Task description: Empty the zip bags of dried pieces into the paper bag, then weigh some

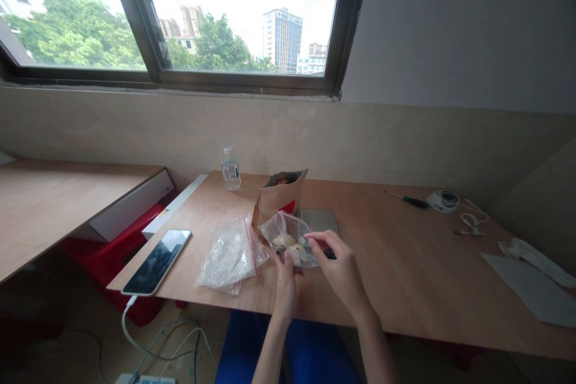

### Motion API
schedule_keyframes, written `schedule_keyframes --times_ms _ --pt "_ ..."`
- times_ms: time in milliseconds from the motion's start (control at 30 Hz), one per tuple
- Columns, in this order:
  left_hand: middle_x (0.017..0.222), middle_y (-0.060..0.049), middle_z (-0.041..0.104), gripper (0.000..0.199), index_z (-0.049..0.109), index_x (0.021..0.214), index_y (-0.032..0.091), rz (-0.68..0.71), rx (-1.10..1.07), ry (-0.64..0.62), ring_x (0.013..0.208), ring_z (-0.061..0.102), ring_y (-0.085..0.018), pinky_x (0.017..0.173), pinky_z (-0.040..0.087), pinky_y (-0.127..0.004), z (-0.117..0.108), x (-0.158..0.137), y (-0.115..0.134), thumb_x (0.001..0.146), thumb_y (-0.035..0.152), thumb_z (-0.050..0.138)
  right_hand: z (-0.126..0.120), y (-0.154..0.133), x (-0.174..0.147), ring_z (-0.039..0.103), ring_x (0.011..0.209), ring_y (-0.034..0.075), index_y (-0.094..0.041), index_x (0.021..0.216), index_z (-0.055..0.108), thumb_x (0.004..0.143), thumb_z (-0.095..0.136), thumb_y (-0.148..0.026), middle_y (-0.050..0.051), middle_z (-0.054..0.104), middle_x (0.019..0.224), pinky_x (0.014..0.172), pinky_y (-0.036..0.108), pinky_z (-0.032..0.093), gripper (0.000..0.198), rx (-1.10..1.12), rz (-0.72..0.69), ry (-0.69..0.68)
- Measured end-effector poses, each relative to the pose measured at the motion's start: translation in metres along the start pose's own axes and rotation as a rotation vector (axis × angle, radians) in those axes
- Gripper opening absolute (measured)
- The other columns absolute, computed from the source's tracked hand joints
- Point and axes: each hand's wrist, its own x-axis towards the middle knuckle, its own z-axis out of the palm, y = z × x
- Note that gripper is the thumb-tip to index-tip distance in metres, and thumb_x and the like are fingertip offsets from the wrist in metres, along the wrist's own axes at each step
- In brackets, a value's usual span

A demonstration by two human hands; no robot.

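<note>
A clear zip bag with several pale, rounded pieces in it is held over the front of the table. My left hand grips its lower left side from below, thumb in front. At the bag's right edge, my right hand pinches the plastic between thumb and fingers. Just behind stands an open brown paper pouch with brownish contents showing at its mouth. A stack of clear zip bags with red seal lines lies to the left. Partly hidden behind my right hand is a flat grey device.
A phone on a charging cable lies at the table's left front edge. A water bottle stands at the back. To the right are a screwdriver, a white dome camera with its cable, and white paper.
</note>
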Motion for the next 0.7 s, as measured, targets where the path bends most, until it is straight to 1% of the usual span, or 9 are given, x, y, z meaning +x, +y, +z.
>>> schedule_keyframes --times_ms 67,167,300,367,433,500,567,633,700 --pt "0.114 -0.01 0.059 0.072 0.032 0.136 0.021 0.002 0.082 0.02 0.072 0.055 -0.013 0.061 0.045 -0.023 -0.004 0.002 0.001 0.078 0.06 0.051 0.002 -0.001 0.0 0.06 0.087 0.017 -0.023 0.093 0.064 0.088 0.048 -0.026 0.004 0.063 0.094 0.079 0.029 0.048 0.017 -0.006 -0.046 -0.143" --pt "0.13 -0.01 0.052 0.07 0.037 0.136 0.023 -0.012 0.199 0.056 0.093 0.058 -0.018 0.075 0.046 -0.026 -0.008 0.001 0.004 0.078 0.061 0.049 0.007 0.001 0.003 0.055 0.105 0.019 -0.025 0.105 0.06 0.088 0.047 -0.024 0.005 0.06 0.108 0.093 0.034 0.043 0.022 -0.02 -0.01 -0.217" --pt "0.138 -0.01 0.045 0.065 0.05 0.128 0.022 0.025 0.239 0.028 0.125 0.043 -0.026 0.098 0.039 -0.032 -0.014 0.0 0.009 0.075 0.059 0.055 0.01 0.006 0.009 0.046 0.12 0.021 -0.03 0.124 0.05 0.085 0.054 -0.03 0.005 0.051 0.128 0.103 0.04 0.035 0.04 -0.016 0.095 -0.37" --pt "0.138 -0.01 0.046 0.061 0.055 0.123 0.02 0.057 0.234 0.011 0.131 0.035 -0.027 0.105 0.032 -0.034 -0.016 0.0 0.008 0.074 0.057 0.058 0.011 0.008 0.011 0.045 0.121 0.022 -0.032 0.125 0.05 0.082 0.058 -0.035 0.004 0.051 0.13 0.105 0.041 0.032 0.044 0.013 0.123 -0.442" --pt "0.138 -0.01 0.046 0.059 0.057 0.122 0.02 0.071 0.216 0.031 0.133 0.032 -0.027 0.108 0.028 -0.036 -0.016 0.0 0.006 0.074 0.055 0.059 0.011 0.008 0.012 0.048 0.118 0.021 -0.032 0.121 0.054 0.08 0.06 -0.036 0.002 0.053 0.127 0.103 0.039 0.034 0.041 0.041 0.134 -0.457" --pt "0.137 -0.009 0.047 0.059 0.057 0.122 0.021 0.065 0.171 0.072 0.133 0.032 -0.027 0.107 0.029 -0.036 -0.013 -0.001 0.003 0.074 0.055 0.059 0.01 0.007 0.012 0.052 0.113 0.02 -0.031 0.115 0.057 0.08 0.061 -0.033 0.001 0.056 0.122 0.099 0.036 0.039 0.036 0.057 0.144 -0.424" --pt "0.134 -0.009 0.05 0.058 0.058 0.121 0.022 0.043 0.098 0.078 0.129 0.038 -0.027 0.103 0.034 -0.035 -0.007 -0.001 0.004 0.075 0.057 0.057 0.009 0.005 0.013 0.056 0.105 0.02 -0.028 0.111 0.058 0.079 0.061 -0.033 0.002 0.058 0.116 0.091 0.034 0.044 0.033 0.062 0.165 -0.377" --pt "0.128 -0.009 0.056 0.058 0.059 0.12 0.021 0.012 0.006 0.051 0.12 0.048 -0.026 0.095 0.042 -0.033 -0.001 -0.002 0.007 0.077 0.059 0.052 0.008 0.006 0.013 0.059 0.095 0.019 -0.025 0.109 0.057 0.079 0.061 -0.035 0.003 0.061 0.109 0.082 0.032 0.048 0.032 0.081 0.193 -0.335" --pt "0.121 -0.009 0.061 0.058 0.059 0.12 0.02 -0.023 -0.076 0.029 0.105 0.058 -0.024 0.08 0.048 -0.029 0.003 -0.002 0.013 0.079 0.059 0.049 0.007 0.008 0.014 0.061 0.087 0.018 -0.024 0.11 0.055 0.08 0.058 -0.038 0.004 0.062 0.104 0.073 0.029 0.05 0.033 0.141 0.218 -0.294"
